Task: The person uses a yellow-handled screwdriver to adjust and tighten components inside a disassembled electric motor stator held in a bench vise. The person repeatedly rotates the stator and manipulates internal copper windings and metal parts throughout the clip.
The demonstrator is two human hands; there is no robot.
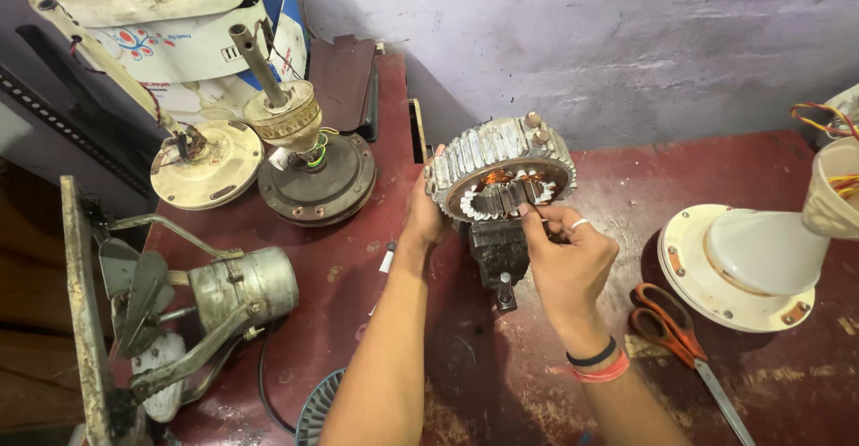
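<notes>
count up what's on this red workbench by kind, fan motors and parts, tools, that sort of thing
Stator rings, held in both hands: 1
Ceiling fan motor units with rods: 2
Exhaust fan with blades: 1
Cream fan housings: 1
Bench vises: 1
Scissors, orange handles: 1
Total: 7

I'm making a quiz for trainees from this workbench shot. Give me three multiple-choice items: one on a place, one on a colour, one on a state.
1. Where do the scissors lie?
A. right of the right hand
B. left of the left hand
C. on the stator

2. What colour are the scissor handles?
A. blue
B. orange
C. green

3. How is the stator held?
A. flat on the table
B. hung from the wall
C. on edge over a vise, left hand steadying it

Answers:
1 A, they lie beside the right wrist.
2 B, both loops are orange.
3 C, its open face looks at the camera.
</notes>
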